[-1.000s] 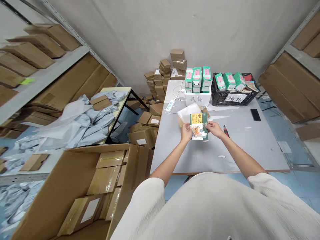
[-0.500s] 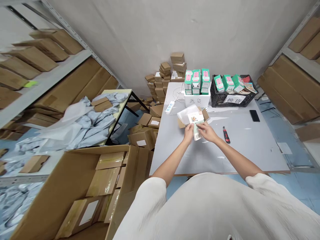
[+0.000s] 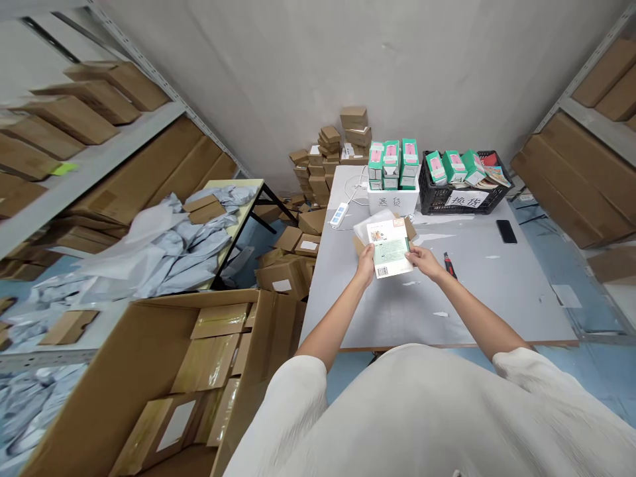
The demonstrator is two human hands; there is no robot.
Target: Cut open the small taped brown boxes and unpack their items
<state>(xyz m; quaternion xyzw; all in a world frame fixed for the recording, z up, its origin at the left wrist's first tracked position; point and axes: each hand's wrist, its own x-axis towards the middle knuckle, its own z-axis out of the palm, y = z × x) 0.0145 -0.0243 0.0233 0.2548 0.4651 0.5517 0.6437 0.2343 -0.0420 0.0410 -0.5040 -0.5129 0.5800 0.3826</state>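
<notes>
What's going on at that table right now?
A person holds a book above the grey table, left hand and right hand gripping its side edges. The barcode cover faces up. Just behind it sits an opened cardboard box with a white bag. A red utility knife lies beside the right hand, a black phone farther right.

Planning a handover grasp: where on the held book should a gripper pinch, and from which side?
Probably the near short edge of the book, coming from the person's side. The left hand and right hand hold its two long edges, back cover up, roughly flat above the table. The far edge sits close to the open carton, so only the near edge is free.
</notes>
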